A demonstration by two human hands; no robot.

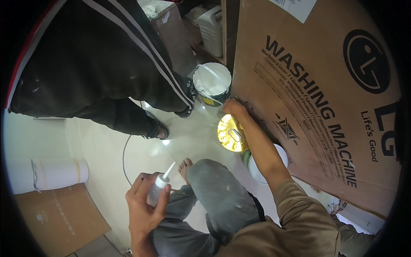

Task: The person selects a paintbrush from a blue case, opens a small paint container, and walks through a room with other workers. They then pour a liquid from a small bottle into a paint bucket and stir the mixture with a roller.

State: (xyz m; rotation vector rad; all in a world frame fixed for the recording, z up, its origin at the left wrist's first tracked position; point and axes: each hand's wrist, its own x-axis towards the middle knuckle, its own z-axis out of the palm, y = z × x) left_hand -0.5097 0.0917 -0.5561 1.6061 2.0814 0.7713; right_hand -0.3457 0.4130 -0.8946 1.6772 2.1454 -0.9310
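My left hand (145, 204) is wrapped round a small translucent squeeze bottle (156, 191). The bottle has a white cap and a long pointed nozzle, which tilts up to the right. My right arm reaches forward, and my right hand (232, 108) is closed at the far edge of a round tin with a shiny gold lid (231, 133). Whatever its fingers grip is hidden. Just beyond that hand stands a bucket with a white top (212, 79) and a wire handle. Under my right forearm shows another white-lidded bucket (274, 162).
A large brown carton (317, 98) fills the right side. Another person's dark striped trousers (98, 55) stand at upper left. A white jerrycan (212, 32) is at the back. At left lie a white roll (60, 173) and flat cardboard (64, 218). A thin cable (124, 154) crosses the floor.
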